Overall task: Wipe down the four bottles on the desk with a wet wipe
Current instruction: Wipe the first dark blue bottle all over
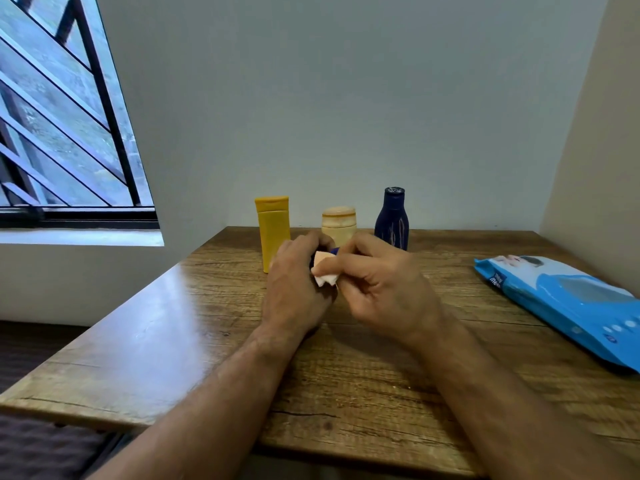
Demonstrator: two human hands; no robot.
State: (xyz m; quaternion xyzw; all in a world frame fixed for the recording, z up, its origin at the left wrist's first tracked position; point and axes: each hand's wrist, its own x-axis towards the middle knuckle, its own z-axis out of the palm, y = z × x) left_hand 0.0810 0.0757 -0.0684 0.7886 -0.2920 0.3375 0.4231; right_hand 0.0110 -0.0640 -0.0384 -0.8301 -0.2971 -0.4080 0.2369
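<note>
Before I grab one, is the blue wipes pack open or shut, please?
Cannot tell: the blue wipes pack lies flat on the desk, flap detail blurred.

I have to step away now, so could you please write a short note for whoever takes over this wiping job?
Left hand grips a small dark blue bottle, mostly hidden.
Right hand pinches the wet wipe against it.
Yellow bottle, cream jar and tall navy bottle stand at the back of the desk; wipes pack lies to the right.
Which are already wiped cannot be told; finish this one, check the others.
</note>
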